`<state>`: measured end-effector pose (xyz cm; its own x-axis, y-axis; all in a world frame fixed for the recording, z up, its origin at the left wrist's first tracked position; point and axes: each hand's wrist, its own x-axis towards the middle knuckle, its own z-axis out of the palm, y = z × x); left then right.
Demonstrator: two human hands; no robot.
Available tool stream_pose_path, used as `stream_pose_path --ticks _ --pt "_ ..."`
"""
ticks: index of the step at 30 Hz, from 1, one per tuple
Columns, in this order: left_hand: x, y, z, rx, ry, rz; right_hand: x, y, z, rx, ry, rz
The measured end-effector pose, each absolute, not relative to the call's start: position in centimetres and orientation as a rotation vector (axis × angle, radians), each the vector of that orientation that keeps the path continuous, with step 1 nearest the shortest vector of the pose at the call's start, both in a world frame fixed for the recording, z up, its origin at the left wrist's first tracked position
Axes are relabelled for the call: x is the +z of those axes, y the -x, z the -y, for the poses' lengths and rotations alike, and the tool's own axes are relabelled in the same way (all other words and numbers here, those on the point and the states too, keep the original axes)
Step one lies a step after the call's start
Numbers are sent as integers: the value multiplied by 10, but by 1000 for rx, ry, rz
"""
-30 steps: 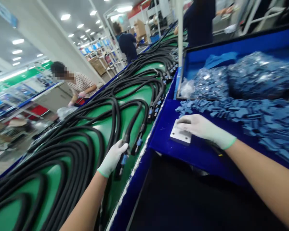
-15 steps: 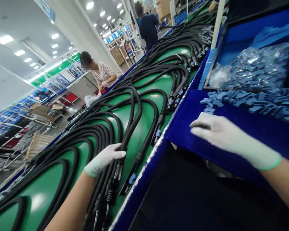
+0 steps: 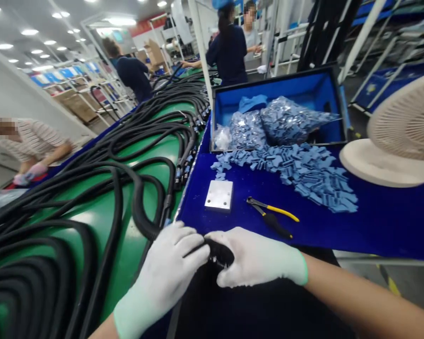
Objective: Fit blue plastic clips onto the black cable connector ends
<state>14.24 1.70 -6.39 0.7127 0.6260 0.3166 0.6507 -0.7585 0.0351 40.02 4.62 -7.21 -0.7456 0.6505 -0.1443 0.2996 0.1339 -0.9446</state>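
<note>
Hands (image 3: 167, 268) (image 3: 256, 259) now together near table edge (image 3: 371, 248)

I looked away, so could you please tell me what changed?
The right hand has come off the metal block and nearer, meeting the left hand, which moved right across the green belt; both hold a black hose end. The block stays on the blue table.

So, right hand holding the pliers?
No, the right hand is around a black piece, while the pliers lie on the blue tabletop.
</note>
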Motion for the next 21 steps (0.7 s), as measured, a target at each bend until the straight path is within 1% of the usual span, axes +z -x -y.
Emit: stream_pose_path --ticks 1,2,3,4,7,8,9,11,14,17,19,21 --pt "-70 -149 -19 -458 2924 1003 -70 -411 -48 1641 884 2160" --pt "-77 -154 -22 -489 2977 1056 -71 -422 -50 1599 889 2177" --pt "-82 -159 -24 -550 3008 1196 -74 -433 -53 1488 984 2174" --pt "-87 -163 -27 -633 3011 1403 -79 -444 -55 1308 1151 2171" --pt "-93 -175 -36 -888 2841 2132 -107 -469 -59 580 1718 2239" --pt "-93 -180 -40 -948 2760 2315 -118 -474 -59 426 1836 2279" --pt "-92 -184 -44 -1005 2695 2450 -127 -477 -60 349 1902 2305" --pt "-90 -192 -51 -1131 2624 2616 -139 -477 -60 374 1919 2260" --pt "-84 -200 -63 -1349 2555 2743 -136 -468 -60 724 1809 2038" --pt "-75 -202 -70 -1469 2529 2806 -118 -453 -61 1018 1480 1979" --pt "-68 -201 -73 -1490 2529 2800 -106 -443 -60 1071 1228 2003" --pt "-64 -199 -75 -1476 2539 2765 -100 -434 -59 1114 1075 1988"
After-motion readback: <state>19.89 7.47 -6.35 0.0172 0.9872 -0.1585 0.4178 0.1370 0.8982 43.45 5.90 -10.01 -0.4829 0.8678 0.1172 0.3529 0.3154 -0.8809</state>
